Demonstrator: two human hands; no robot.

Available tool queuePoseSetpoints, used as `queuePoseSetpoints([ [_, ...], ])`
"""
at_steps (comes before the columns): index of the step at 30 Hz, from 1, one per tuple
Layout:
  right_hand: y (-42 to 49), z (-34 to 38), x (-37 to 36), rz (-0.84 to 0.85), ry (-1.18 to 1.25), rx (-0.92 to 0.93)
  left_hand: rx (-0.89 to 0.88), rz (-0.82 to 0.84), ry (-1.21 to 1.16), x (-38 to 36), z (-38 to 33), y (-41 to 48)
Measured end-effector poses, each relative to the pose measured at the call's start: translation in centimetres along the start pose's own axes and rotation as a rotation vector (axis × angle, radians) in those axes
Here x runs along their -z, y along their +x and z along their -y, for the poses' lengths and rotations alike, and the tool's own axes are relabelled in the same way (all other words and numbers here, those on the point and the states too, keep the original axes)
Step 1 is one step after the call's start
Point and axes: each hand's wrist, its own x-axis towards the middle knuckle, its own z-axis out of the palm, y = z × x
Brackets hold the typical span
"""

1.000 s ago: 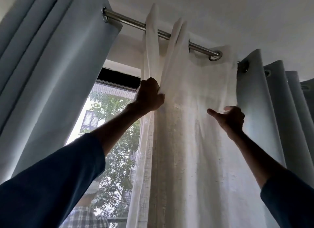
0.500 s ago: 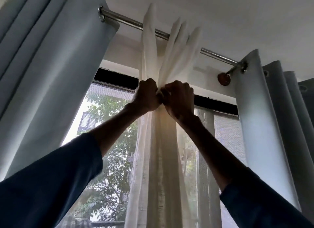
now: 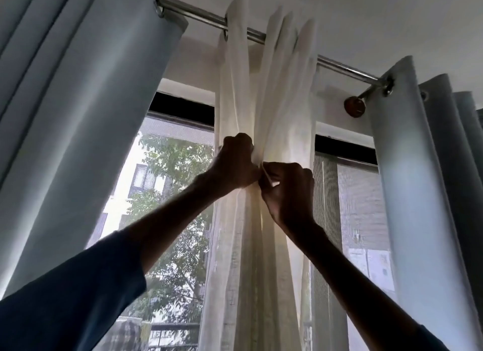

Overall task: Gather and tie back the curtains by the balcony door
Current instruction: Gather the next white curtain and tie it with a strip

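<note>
Left hand (image 3: 236, 162) grips the bunched sheer curtain (image 3: 277, 76), fingers curled round its folds; right hand (image 3: 287, 191), touching it at 4 o'clock, pinches a fold. Fabric fans toward 12 o'clock to the rod (image 3: 198, 12) and hangs toward 6 o'clock.

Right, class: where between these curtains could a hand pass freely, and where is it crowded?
Free: the gaps either side of the sheer curtain, bordered by the left grey curtain and right grey curtain. Crowded: where left hand and right hand grip its folds.
</note>
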Motion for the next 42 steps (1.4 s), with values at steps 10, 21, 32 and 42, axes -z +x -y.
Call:
queuePoseSetpoints([
  [10, -6.1, 1.2, 2.4, 0.086, 0.218, -0.048, 0.125, 0.003, -0.151, -1.8, -1.3, -5.2],
  [21, -6.7, -2.3, 2.9, 0.15, 0.368, -0.195, 0.234, -0.034, -0.023, -2.6, -1.3, -6.2],
  [32, -5.2, -7.4, 0.1, 0.381, 0.679, -0.801, 0.248, 0.164, -0.267, -0.2, -3.3, -6.8],
  [42, -8.1, -4.5, -0.4, 0.721, 1.236, -0.773, 0.285, 0.187, -0.418, 1.0, -3.2, -12.0],
])
